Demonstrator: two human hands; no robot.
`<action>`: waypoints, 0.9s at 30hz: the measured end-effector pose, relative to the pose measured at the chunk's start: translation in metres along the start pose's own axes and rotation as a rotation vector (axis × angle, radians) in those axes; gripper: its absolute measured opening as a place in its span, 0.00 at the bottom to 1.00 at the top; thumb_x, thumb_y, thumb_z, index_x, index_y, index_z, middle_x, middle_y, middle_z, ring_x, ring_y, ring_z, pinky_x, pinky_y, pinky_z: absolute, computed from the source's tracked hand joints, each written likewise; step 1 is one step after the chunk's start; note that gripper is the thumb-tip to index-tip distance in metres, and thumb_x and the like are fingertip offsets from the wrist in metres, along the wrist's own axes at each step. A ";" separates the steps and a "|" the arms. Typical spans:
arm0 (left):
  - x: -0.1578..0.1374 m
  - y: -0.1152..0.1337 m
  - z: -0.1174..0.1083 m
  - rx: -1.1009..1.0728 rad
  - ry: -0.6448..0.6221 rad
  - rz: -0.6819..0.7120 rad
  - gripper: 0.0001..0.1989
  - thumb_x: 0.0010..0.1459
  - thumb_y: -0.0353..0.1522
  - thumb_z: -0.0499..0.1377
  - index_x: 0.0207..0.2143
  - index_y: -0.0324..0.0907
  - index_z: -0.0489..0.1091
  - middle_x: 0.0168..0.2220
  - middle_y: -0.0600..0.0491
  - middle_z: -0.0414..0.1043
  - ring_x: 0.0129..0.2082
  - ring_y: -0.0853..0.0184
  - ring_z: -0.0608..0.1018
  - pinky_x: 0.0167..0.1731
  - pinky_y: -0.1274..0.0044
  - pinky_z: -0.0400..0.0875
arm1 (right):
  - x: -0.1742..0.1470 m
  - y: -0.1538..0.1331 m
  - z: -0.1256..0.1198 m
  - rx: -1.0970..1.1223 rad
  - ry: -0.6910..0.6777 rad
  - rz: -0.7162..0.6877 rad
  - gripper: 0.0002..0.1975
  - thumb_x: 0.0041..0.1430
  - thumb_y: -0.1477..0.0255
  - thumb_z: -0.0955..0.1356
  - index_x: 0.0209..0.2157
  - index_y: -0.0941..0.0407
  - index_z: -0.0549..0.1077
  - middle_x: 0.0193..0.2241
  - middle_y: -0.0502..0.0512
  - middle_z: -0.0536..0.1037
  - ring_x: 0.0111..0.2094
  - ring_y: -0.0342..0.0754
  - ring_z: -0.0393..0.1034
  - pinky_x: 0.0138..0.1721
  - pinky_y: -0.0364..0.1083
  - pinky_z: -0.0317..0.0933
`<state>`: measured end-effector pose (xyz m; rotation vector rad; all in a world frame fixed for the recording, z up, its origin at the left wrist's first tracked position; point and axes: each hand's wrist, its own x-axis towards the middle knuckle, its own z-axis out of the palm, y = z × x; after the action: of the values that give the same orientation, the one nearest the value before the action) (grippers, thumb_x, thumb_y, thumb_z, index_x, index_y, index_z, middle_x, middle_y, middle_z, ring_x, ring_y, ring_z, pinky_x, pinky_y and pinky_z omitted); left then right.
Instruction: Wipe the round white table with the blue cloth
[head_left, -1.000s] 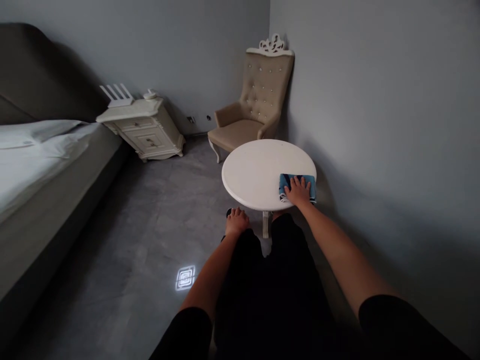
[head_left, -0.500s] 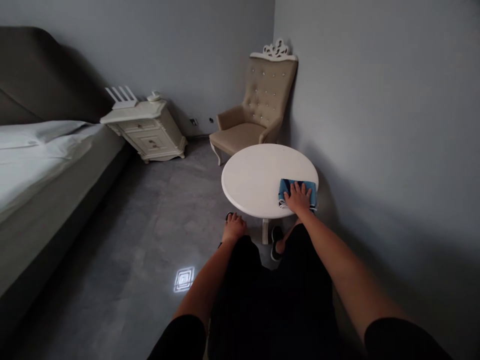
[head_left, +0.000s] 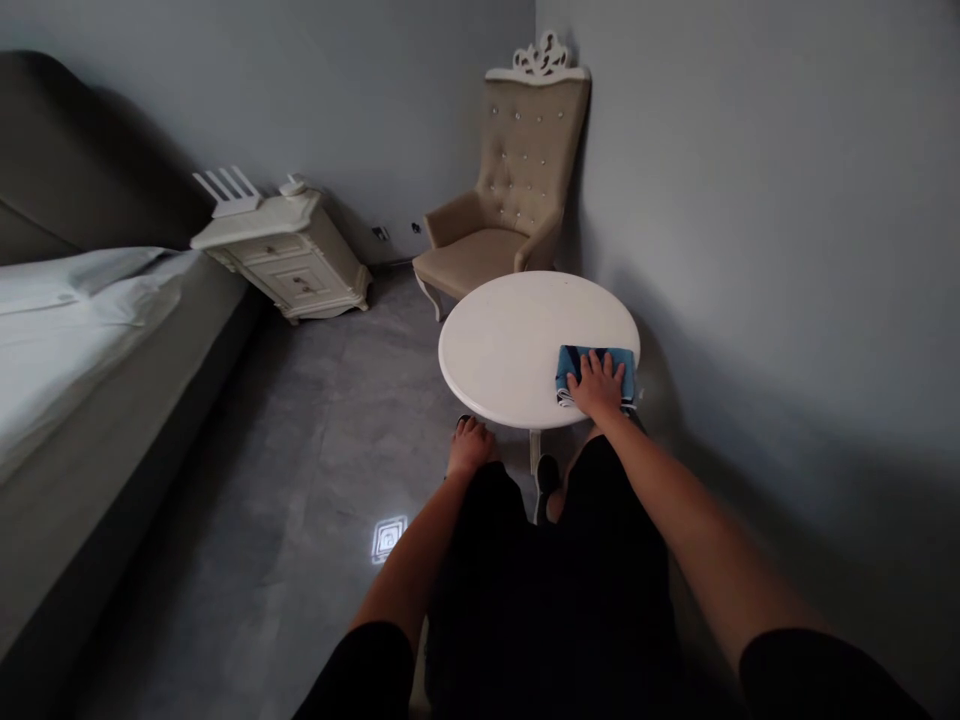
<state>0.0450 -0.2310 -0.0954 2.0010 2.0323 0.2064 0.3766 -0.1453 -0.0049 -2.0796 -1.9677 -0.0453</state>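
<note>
A folded blue towel (head_left: 619,372) with dark blue patches and white edging lies near the right front rim of a round white table (head_left: 502,345). My right hand (head_left: 598,387) rests flat on top of it, fingers spread, pressing on the cloth without gripping it. My left hand (head_left: 471,446) lies on my left knee, palm down with its fingers stretched out, holding nothing. It is just in front of the table's near edge and apart from it.
Behind the table stands a beige tufted armchair (head_left: 480,258). A white nightstand (head_left: 289,262) carries a white router (head_left: 236,200) and a small white object (head_left: 294,185). The bed (head_left: 112,340) runs along the left, and a grey wall (head_left: 787,250) rises at the right.
My view has shifted slightly, so the furniture sits a little differently in the picture. Both hands keep their places, the right on the towel and the left on my knee.
</note>
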 end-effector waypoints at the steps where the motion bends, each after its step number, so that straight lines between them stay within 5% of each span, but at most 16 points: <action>1: 0.000 -0.001 0.002 -0.005 -0.002 -0.003 0.22 0.78 0.38 0.52 0.63 0.45 0.80 0.74 0.43 0.68 0.75 0.46 0.63 0.72 0.55 0.65 | 0.000 0.000 0.000 -0.001 -0.002 0.002 0.39 0.79 0.53 0.56 0.79 0.62 0.64 0.81 0.65 0.56 0.81 0.75 0.42 0.79 0.78 0.33; 9: 0.002 0.004 0.012 -0.048 -0.023 0.002 0.21 0.77 0.39 0.54 0.62 0.47 0.81 0.77 0.45 0.64 0.79 0.44 0.58 0.73 0.52 0.63 | -0.001 -0.002 -0.002 -0.003 0.003 -0.008 0.39 0.79 0.54 0.54 0.78 0.64 0.65 0.81 0.65 0.56 0.81 0.76 0.42 0.79 0.78 0.33; 19: 0.004 0.003 0.005 -0.290 0.023 -0.063 0.17 0.72 0.35 0.60 0.58 0.47 0.82 0.72 0.46 0.72 0.76 0.47 0.64 0.75 0.56 0.61 | 0.000 0.001 0.003 0.013 0.022 -0.011 0.39 0.79 0.53 0.56 0.78 0.62 0.65 0.81 0.65 0.57 0.81 0.76 0.42 0.79 0.78 0.32; 27: 0.044 -0.024 -0.020 -0.659 0.211 -0.398 0.25 0.75 0.37 0.56 0.71 0.43 0.68 0.59 0.40 0.82 0.54 0.54 0.85 0.54 0.64 0.80 | -0.011 -0.013 -0.007 0.023 -0.036 -0.010 0.38 0.79 0.54 0.58 0.79 0.62 0.63 0.82 0.67 0.53 0.82 0.79 0.38 0.78 0.82 0.28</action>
<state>0.0160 -0.1861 -0.0879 1.1973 2.0615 0.8941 0.3641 -0.1567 0.0015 -2.0700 -1.9905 0.0122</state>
